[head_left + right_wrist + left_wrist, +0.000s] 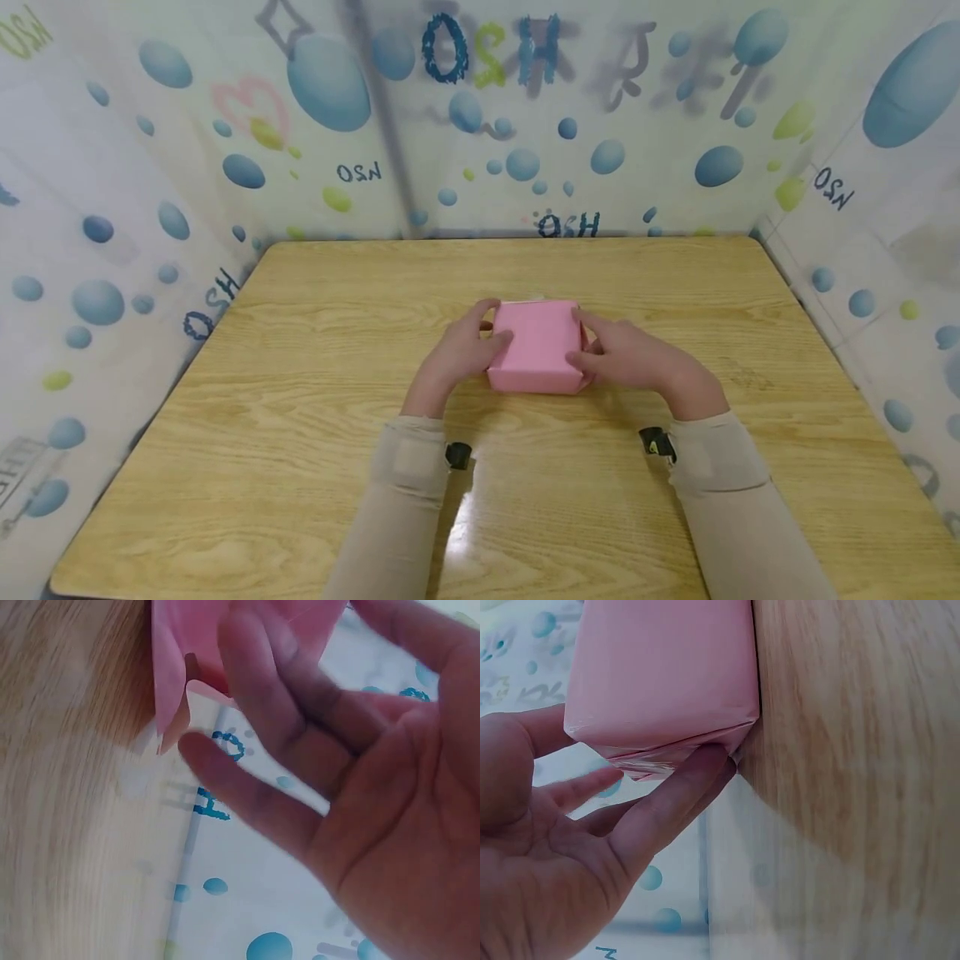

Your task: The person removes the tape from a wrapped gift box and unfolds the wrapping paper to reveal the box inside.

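Observation:
A box wrapped in pink paper (536, 342) lies on the wooden table, between both hands. My left hand (468, 346) holds its left end, the thumb on the top face. In the left wrist view, fingers of the left hand (577, 832) touch the folded paper end (667, 756), where shiny clear tape shows. My right hand (633, 354) holds the right end, thumb and index finger at the top edge. The right wrist view shows loose paper flaps (171, 682) standing out at that end, with bent fingers of the right hand (352, 772) against the paper.
The wooden table (300, 417) spreads out on all sides of the box. Behind it and at both sides stand white walls (637, 192) printed with blue and green drops. A small pale, shiny bit (537, 297) shows just behind the box.

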The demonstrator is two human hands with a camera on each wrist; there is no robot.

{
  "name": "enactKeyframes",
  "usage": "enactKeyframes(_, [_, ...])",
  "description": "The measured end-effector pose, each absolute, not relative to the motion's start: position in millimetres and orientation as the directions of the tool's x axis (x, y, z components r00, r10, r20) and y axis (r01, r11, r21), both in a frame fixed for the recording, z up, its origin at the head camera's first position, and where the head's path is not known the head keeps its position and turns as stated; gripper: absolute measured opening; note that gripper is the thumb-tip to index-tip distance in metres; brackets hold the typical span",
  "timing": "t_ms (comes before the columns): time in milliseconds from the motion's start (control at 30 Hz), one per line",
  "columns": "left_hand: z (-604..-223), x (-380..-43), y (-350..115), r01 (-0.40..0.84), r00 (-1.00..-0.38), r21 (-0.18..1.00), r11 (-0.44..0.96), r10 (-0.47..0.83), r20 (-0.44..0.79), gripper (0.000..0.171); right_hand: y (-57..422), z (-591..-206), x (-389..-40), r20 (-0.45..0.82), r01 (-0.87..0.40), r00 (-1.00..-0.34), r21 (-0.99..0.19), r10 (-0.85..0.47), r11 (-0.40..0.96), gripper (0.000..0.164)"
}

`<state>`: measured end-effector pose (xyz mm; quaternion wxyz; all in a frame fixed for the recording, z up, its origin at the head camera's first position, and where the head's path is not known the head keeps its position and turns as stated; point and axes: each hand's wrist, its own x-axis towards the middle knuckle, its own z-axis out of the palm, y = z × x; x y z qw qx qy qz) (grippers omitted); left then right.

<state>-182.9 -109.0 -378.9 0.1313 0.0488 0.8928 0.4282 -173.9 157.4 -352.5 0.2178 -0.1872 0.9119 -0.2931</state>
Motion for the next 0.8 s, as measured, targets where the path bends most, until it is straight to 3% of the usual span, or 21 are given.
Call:
enactKeyframes(233, [-377.3,-182.0,-105.0,0.024,-0.963,0.739,0.673,0.214,-0.164,0.060,155.5,-352.1,-176.7,-0.236,-0.197,-0.903,-0.517,-0.360,0.833,0.082])
enactKeyframes(400, [-379.4,-182.5,-100.0,0.024,-0.966,0.731,0.682,0.205,-0.159,0.058,151.5,-362.9,-179.8,-0.239,-0.219,-0.874,-0.584,-0.423,0.781,0.092])
enactKeyframes(800, [-378.2,-184.3,-88.6,0.040,-0.986,0.712,0.701,0.143,-0.085,0.045,148.8,-370.8,-181.8,-0.254,-0.225,-0.853,-0.609,-0.456,0.760,0.088])
